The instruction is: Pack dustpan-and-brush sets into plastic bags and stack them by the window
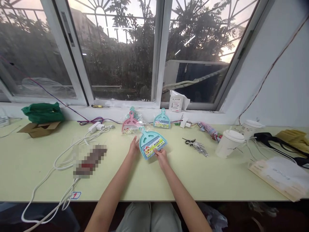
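- Right hand (162, 156): grasping the lower right edge of a teal dustpan (152, 141), thumb over its label (150, 150)
- Left hand (134, 147): at the dustpan's left side; its fingertips are hidden, so I cannot tell whether they grip
- The teal dustpan is in front of the person, over the table (116, 187), tilted, handle toward the window (120, 61), with a bristled brush set in it
- Just behind, to the left: a wrapped pink dustpan (130, 123), with teal handles (132, 109) showing behind it
- Behind, to the right: another teal dustpan (162, 120), label facing the person
- To the right: keys (201, 148), then a lidded white cup (228, 145)
- To the left: white cables (63, 158) and a pixelated object (90, 161)
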